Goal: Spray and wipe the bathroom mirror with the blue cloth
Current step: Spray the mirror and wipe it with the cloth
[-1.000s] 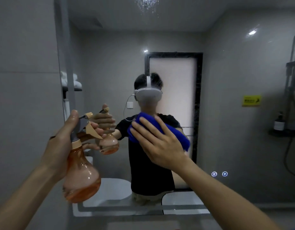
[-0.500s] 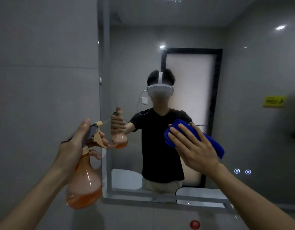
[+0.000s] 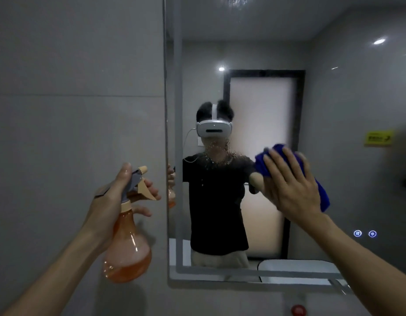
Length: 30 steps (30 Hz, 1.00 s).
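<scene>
The mirror (image 3: 334, 110) now carries a fresh patch of droplets (image 3: 216, 153) at its middle, absent half a second ago, so a spray has just landed. The right hand (image 3: 293, 185), fingers straight, presses the blue cloth (image 3: 323, 192) flat on the glass just right of the wet patch. The left hand (image 3: 119, 197) grips the spray bottle (image 3: 126, 254), fingers curled round the trigger. Wiping that patch likely follows.

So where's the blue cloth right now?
The blue cloth is on the right of the head view, pressed flat against the mirror under the right hand.
</scene>
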Tool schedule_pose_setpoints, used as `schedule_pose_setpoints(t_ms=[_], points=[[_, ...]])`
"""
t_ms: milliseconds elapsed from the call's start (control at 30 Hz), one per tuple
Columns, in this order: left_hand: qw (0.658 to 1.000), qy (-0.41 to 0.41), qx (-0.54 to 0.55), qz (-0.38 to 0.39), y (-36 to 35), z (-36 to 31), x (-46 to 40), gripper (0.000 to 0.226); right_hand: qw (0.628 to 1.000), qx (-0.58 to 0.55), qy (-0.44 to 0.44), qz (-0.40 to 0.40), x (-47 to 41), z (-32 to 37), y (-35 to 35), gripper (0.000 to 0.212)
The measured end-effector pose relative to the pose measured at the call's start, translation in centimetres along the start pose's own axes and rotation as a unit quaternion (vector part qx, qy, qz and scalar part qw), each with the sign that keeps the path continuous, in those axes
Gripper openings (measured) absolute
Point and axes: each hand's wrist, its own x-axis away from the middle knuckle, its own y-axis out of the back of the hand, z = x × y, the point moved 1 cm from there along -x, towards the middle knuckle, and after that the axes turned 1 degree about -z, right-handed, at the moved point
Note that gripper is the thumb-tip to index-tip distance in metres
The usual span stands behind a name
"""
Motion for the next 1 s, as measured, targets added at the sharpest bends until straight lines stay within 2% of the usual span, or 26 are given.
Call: schedule_pose_setpoints(t_ms=[100,167,233,300,367,467,533,600,767,900,967,1000], points=[[0.999,-0.028,0.024,0.015,0.1,-1.0,-1.4,0.054,0.989,-0.016,-0.137,-0.052,-8.5,2.3,-0.9,0.051],[0.999,-0.04,0.029,0.02,0.3,-1.5,-1.9,0.054,0.971,-0.039,-0.227,-0.06,-14.4,4.5,-1.3,0.05],[0.998,-0.051,0.03,0.027,0.8,-1.7,-2.1,0.055,0.965,-0.04,-0.252,-0.061,-17.7,7.6,-1.8,0.051],[0.997,-0.06,0.029,0.034,1.1,-1.8,-2.4,0.057,0.986,-0.033,-0.154,-0.06,-16.9,11.1,-2.6,0.057],[0.997,-0.066,0.025,0.037,1.4,-1.7,-2.7,0.059,0.998,-0.054,0.006,-0.011,-12.6,14.7,-2.9,0.061],[0.997,-0.063,0.025,0.034,1.4,-1.2,-3.1,0.057,0.978,-0.067,0.185,0.073,-4.7,17.1,-2.8,0.06],[0.997,-0.056,0.029,0.033,1.3,-1.0,-3.2,0.054,0.962,-0.048,0.245,0.112,-0.9,15.7,-3.0,0.063],[0.998,-0.047,0.027,0.041,1.4,-0.8,-3.3,0.054,0.956,-0.044,0.261,0.126,0.5,13.1,-2.6,0.062],[0.998,-0.038,0.029,0.049,1.6,-0.4,-4.0,0.06,0.986,-0.056,0.154,0.019,-4.5,6.6,-0.6,0.049],[0.997,-0.044,0.031,0.052,1.6,-0.7,-4.2,0.055,0.995,-0.02,-0.07,-0.065,-13.1,4.0,-0.8,0.046],[0.997,-0.044,0.025,0.057,1.6,-1.0,-4.3,0.058,0.982,-0.033,-0.175,-0.068,-16.8,5.3,-1.4,0.049],[0.997,-0.044,0.023,0.059,1.6,-1.1,-4.2,0.06,0.978,-0.033,-0.196,-0.067,-18.1,6.5,-1.7,0.05]])
